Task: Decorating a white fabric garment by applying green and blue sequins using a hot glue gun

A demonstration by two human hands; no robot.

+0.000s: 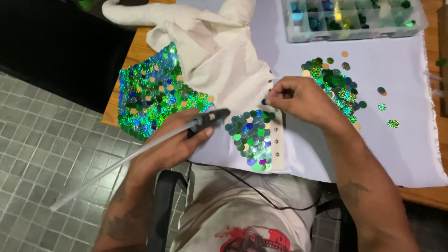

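Note:
My left hand grips a black glue gun with a long clear glue stick trailing back to the lower left; its nozzle points at a patch of green and blue sequins on cream cloth. My right hand pinches a single small blue sequin just above that patch. The cream garment lies across the table, and a larger panel of it is covered with shiny green sequins.
A loose pile of green sequins lies on the white sheet to the right of my hand, with a few strays further right. A clear compartment box of sequins stands at the back. The gun's black cord runs over my lap. Grey tiled floor lies left.

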